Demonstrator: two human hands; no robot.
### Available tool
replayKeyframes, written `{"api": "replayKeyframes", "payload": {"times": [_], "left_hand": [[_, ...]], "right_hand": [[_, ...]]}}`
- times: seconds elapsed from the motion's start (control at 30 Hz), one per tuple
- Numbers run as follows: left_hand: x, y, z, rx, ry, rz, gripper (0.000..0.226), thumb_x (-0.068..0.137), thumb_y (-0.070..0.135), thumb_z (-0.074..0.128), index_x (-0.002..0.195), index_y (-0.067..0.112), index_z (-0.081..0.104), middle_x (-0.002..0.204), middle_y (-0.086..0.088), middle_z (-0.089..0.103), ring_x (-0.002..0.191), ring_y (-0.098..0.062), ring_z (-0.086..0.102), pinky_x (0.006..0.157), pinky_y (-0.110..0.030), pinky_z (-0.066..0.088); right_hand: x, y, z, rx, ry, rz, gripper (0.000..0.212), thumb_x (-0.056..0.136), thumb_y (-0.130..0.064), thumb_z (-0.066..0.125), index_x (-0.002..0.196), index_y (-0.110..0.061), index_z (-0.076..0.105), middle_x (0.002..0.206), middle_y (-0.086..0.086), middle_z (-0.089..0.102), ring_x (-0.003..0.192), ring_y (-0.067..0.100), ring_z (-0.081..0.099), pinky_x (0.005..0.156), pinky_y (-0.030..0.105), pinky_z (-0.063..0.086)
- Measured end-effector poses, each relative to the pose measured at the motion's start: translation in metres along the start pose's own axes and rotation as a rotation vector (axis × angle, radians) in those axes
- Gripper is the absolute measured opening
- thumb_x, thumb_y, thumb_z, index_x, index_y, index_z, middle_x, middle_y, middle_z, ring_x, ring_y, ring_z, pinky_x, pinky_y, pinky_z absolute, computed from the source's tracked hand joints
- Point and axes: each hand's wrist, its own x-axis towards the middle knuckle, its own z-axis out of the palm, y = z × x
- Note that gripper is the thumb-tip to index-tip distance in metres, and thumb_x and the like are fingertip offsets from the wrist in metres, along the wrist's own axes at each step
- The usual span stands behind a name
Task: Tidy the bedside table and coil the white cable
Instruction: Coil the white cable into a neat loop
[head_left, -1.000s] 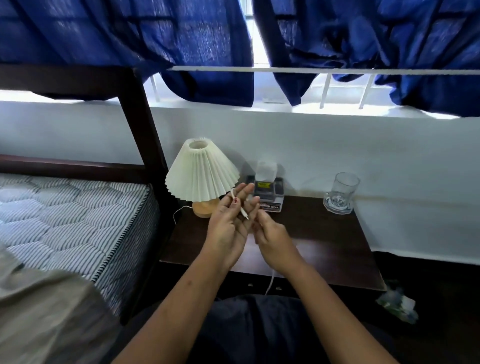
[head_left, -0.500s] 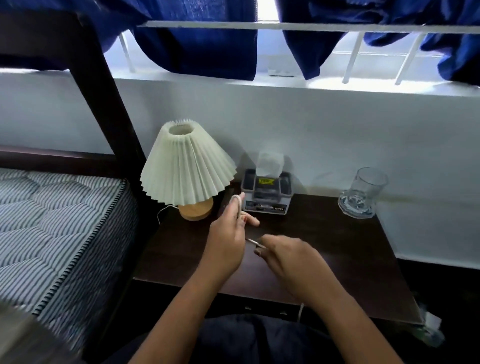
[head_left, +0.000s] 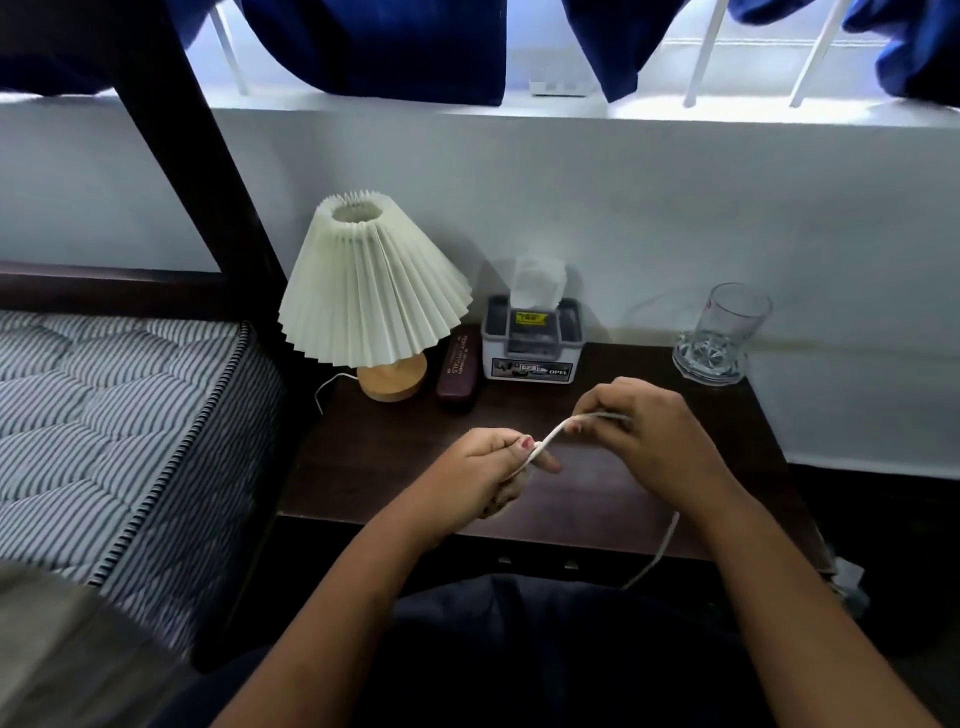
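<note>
1. Pinching the thin white cable (head_left: 553, 434) in the left hand (head_left: 480, 475) and gripping it in the right hand (head_left: 652, 441), above the dark wooden bedside table (head_left: 649, 483), likely pulling slack taut for coiling.
2. Trailing off the front edge, uncoiled.
3. Showing "OPEL" on the white plastic tissue box (head_left: 530, 345); lettering on the maroon case (head_left: 458, 369) being unreadable.

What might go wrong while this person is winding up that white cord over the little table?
1. The white cable is stretched between the left hand and right hand, and its loose tail hangs off the table's front edge; it might snag there.
2. The drinking glass stands close to the table corner; a wide sweep of the right arm could perhaps knock it off.
3. The lamp has its own thin cord nearby; the two might tangle.
</note>
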Motion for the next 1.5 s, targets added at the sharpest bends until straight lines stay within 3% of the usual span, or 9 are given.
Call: {"api": "replayKeyframes", "payload": {"times": [0.23, 0.43, 0.73, 0.83, 0.93, 1.03, 1.17, 1.33, 1.5], "left_hand": [[0.009, 0.016, 0.002, -0.677, -0.205, 0.112, 0.041, 0.092, 0.024, 0.038, 0.114, -0.002, 0.059, 0.044, 0.005, 0.041, 0.029, 0.0, 0.025, 0.032, -0.01, 0.026], [0.015, 0.015, 0.001, -0.799, 0.117, 0.258, 0.049, 0.089, 0.028, 0.04, 0.127, -0.003, 0.048, 0.043, 0.007, 0.038, 0.048, -0.011, 0.056, 0.056, -0.021, 0.051], [0.021, 0.004, -0.023, -0.325, 0.64, 0.324, 0.046, 0.1, 0.013, 0.029, 0.145, 0.009, 0.019, 0.055, 0.003, 0.045, 0.1, -0.002, 0.059, 0.101, -0.023, 0.039], [0.019, 0.001, -0.028, 0.194, 0.707, 0.312, 0.047, 0.099, 0.015, 0.033, 0.144, 0.012, 0.022, 0.065, -0.001, 0.048, 0.076, 0.007, 0.057, 0.077, -0.002, 0.037], [0.016, -0.006, -0.021, 0.576, 0.625, 0.232, 0.045, 0.097, 0.017, 0.038, 0.141, 0.015, 0.028, 0.087, -0.009, 0.062, 0.086, -0.025, 0.063, 0.066, -0.016, 0.04], [0.01, -0.006, -0.006, 0.637, 0.418, 0.187, 0.037, 0.096, 0.019, 0.039, 0.133, 0.02, 0.04, 0.081, 0.0, 0.063, 0.071, -0.017, 0.065, 0.069, -0.029, 0.047], [0.007, 0.002, 0.004, 0.093, 0.098, 0.095, 0.029, 0.099, 0.018, 0.034, 0.115, 0.007, 0.056, 0.055, 0.001, 0.057, 0.033, -0.008, 0.039, 0.039, -0.017, 0.033], [0.005, 0.016, 0.004, -0.427, -0.168, 0.025, 0.037, 0.095, 0.015, 0.033, 0.112, -0.005, 0.059, 0.043, 0.002, 0.043, 0.027, -0.002, 0.022, 0.036, -0.015, 0.021], [0.003, 0.02, 0.006, -0.717, -0.186, 0.08, 0.048, 0.091, 0.022, 0.037, 0.124, -0.012, 0.046, 0.044, 0.003, 0.044, 0.026, 0.0, 0.025, 0.035, -0.014, 0.018]], "right_hand": [[0.004, -0.004, 0.02, 0.128, 0.008, 0.092, 0.033, 0.09, -0.048, 0.04, 0.085, -0.027, 0.064, 0.059, -0.008, 0.059, 0.059, 0.002, 0.056, 0.059, 0.027, 0.045], [-0.006, -0.027, 0.052, 0.179, -0.311, 0.139, 0.015, 0.094, -0.036, 0.043, 0.101, -0.025, 0.051, 0.062, -0.007, 0.052, 0.064, 0.017, 0.056, 0.068, 0.035, 0.049], [-0.013, -0.041, 0.053, -0.295, -0.305, -0.093, 0.018, 0.094, -0.043, 0.037, 0.099, -0.029, 0.046, 0.084, 0.006, 0.065, 0.077, 0.034, 0.06, 0.06, 0.038, 0.048], [-0.011, -0.043, 0.047, -0.342, -0.217, -0.194, 0.027, 0.093, -0.048, 0.036, 0.099, -0.026, 0.051, 0.083, 0.001, 0.066, 0.076, 0.029, 0.062, 0.06, 0.036, 0.048], [-0.009, -0.042, 0.03, -0.278, -0.108, -0.248, 0.035, 0.09, -0.053, 0.035, 0.098, -0.029, 0.059, 0.087, -0.004, 0.068, 0.078, 0.021, 0.065, 0.064, 0.036, 0.051], [-0.007, -0.036, 0.01, -0.224, -0.018, -0.208, 0.045, 0.082, -0.064, 0.035, 0.092, -0.031, 0.064, 0.082, -0.008, 0.066, 0.073, 0.017, 0.063, 0.062, 0.033, 0.05], [-0.006, -0.023, -0.005, -0.222, 0.089, -0.086, 0.043, 0.08, -0.061, 0.034, 0.092, -0.033, 0.065, 0.083, -0.01, 0.061, 0.076, 0.017, 0.061, 0.061, 0.027, 0.042], [-0.007, -0.02, 0.002, -0.263, 0.038, -0.01, 0.054, 0.081, -0.063, 0.014, 0.096, -0.033, 0.057, 0.092, -0.008, 0.064, 0.083, 0.022, 0.061, 0.066, 0.036, 0.048], [-0.004, -0.017, 0.016, -0.177, -0.018, 0.064, 0.024, 0.092, -0.045, 0.033, 0.099, -0.028, 0.048, 0.088, 0.002, 0.067, 0.082, 0.035, 0.062, 0.062, 0.038, 0.048]]}}
